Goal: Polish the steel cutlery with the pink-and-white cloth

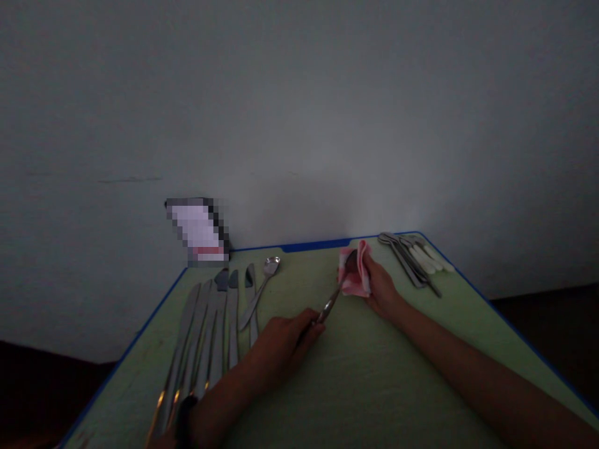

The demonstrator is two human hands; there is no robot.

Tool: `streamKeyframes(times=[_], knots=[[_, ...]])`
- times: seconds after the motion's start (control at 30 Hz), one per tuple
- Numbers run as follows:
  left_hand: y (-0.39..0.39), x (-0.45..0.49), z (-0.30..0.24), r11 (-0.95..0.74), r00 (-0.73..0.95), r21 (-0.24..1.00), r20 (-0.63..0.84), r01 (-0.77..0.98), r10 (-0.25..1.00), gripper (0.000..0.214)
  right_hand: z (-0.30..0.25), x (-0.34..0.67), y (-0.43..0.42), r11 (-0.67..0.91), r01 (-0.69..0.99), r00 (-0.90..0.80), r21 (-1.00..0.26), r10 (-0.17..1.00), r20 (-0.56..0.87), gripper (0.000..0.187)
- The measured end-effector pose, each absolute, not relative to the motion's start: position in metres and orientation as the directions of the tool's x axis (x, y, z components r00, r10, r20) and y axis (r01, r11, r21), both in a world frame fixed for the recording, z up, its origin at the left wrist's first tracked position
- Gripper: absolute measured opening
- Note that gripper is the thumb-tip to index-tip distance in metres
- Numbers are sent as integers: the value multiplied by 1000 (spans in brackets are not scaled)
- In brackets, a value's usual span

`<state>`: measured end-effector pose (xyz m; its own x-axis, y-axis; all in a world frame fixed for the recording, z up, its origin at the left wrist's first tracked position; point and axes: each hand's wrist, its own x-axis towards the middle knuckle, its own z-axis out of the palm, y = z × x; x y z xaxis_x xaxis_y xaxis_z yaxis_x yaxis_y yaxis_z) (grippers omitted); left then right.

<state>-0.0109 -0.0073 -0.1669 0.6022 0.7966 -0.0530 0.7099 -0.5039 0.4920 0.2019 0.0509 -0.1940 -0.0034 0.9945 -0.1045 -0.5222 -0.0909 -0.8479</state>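
Note:
My left hand (285,340) is closed around the handle of a metal spoon (333,298), which slants up to the right. The spoon's bowl sits inside a folded pink cloth (356,273). My right hand (381,288) grips that cloth, pinching it around the bowl, just above the light green table (374,374).
Several table knives (210,337) lie in a row at the left, with a single spoon (262,284) beside them. A pile of cutlery with white handles (416,255) rests at the far right corner. A blurred-out white object (199,232) stands against the wall behind the table.

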Motion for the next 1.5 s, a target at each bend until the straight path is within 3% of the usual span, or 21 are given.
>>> streamKeyframes(times=[0.17,0.53,0.83,0.97,1.17,1.37,1.5], knots=[[-9,-10,-160,-458,564,499,-77,735,822,27,-188,201,47,-113,-505,-17,-856,992,-121,44],[-10,-12,-149,-505,626,493,-107,708,773,19,-193,201,44,-121,-380,16,-917,990,-137,15],[-8,-14,-157,-570,656,416,-91,709,749,15,-191,206,41,-72,-442,-138,-894,990,-11,50],[-8,-14,-155,-540,644,457,-100,707,758,17,-195,206,45,-44,-461,-122,-886,992,14,48],[-8,-12,-158,-498,613,515,-69,697,787,25,-192,205,48,-120,-546,-76,-829,993,-93,14],[-8,-8,-161,-540,623,430,-67,723,780,24,-191,203,46,-27,-461,-88,-887,996,15,27],[-9,-9,-156,-522,621,462,-84,717,779,23,-190,203,43,7,-404,-95,-915,994,50,30]])
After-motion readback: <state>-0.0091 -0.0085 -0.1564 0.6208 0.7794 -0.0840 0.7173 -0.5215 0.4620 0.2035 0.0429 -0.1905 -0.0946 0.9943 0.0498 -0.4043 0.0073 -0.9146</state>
